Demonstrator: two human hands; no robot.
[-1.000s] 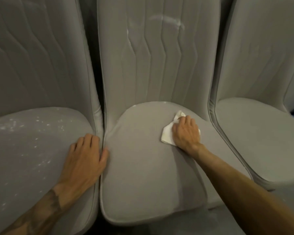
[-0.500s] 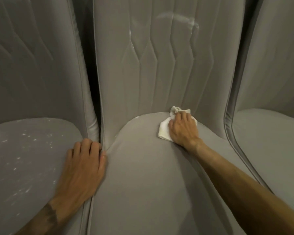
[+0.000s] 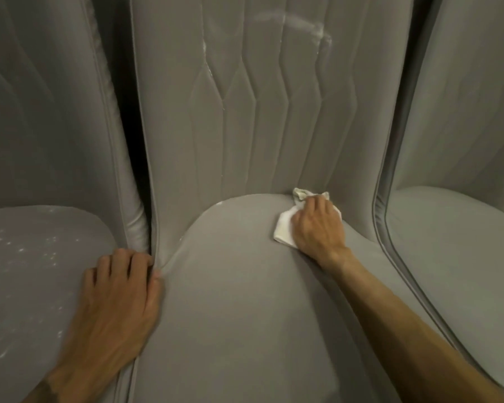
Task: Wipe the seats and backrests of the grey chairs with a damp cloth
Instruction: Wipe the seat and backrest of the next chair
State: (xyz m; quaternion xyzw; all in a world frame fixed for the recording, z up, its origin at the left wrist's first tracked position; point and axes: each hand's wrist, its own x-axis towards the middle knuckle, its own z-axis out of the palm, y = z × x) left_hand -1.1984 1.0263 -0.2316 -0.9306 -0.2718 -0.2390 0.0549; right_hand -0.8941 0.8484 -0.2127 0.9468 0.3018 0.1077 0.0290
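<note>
Holding the cloth point(image 3: 284, 229) against the middle seat point(image 3: 230, 301).

Middle grey seat point(image 3: 245, 309) bears a white cloth point(image 3: 284, 229) at its rear, touching the backrest point(image 3: 245, 126); left seat point(image 3: 26, 271) flecked white.
</note>
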